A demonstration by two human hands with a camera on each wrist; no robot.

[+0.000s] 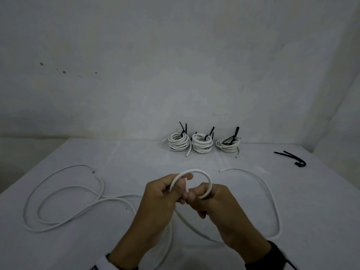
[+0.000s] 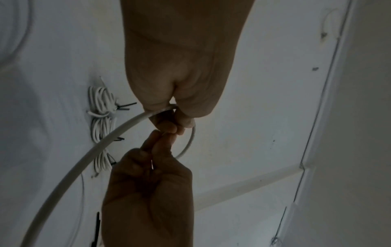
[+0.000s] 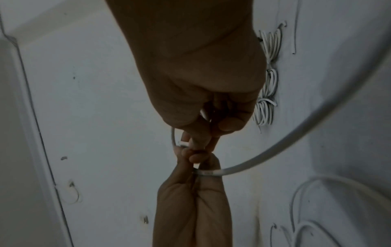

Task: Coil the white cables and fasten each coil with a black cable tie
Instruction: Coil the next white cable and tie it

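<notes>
White cable (image 1: 196, 171) is bent into a loop and pinched by fingers of left hand (image 1: 165, 193) and right hand (image 1: 214, 199); three tied coils (image 1: 201, 145) lie far.

White cloth-covered table (image 1: 120, 156) in front of a pale wall (image 1: 175, 55); a few dark specks (image 1: 63, 72) on the wall at upper left. Black wrist strap (image 1: 276, 256) and white wrist strap (image 1: 101, 263) along the bottom edge.

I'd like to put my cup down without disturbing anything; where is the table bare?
Bare cloth lies between the three tied coils and the hands, and along the far left edge behind the loose cable. Crowded: the left loops, the cable curving right, and the black ties at far right.
</notes>
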